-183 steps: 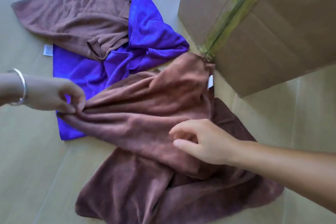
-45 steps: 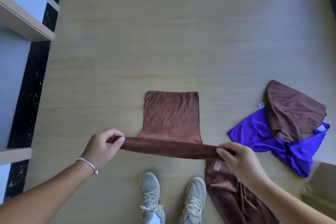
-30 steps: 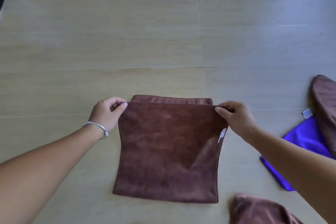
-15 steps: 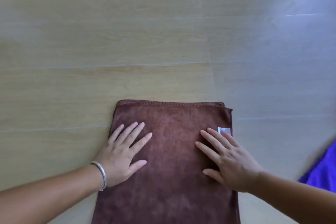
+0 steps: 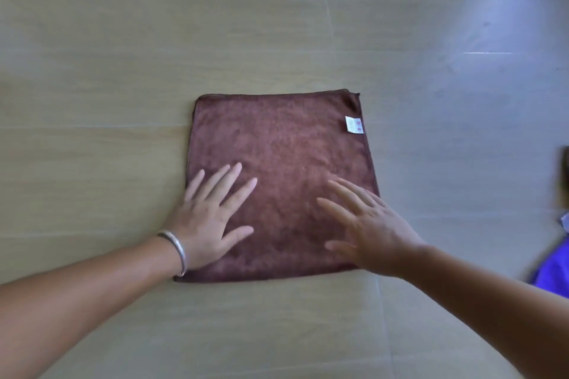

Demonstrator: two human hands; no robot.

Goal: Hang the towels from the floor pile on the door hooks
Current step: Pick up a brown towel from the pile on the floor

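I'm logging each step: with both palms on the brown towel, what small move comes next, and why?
Probably pinch an edge and lift: the brown towel lies folded flat on the floor, left hand and right hand spread open on it, gripping nothing.

Head view, close, straight down at floor [image 5: 123, 40]

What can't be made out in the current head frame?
- Door hooks: out of frame; only floor shows.
- Purple towel: cut off by the right edge, blurred.
- Dark shape at the right edge: cut off, blurred; cannot identify.
- Label on the brown towel: print too small to read.
- Towel's near corners: covered by the left hand and right hand.
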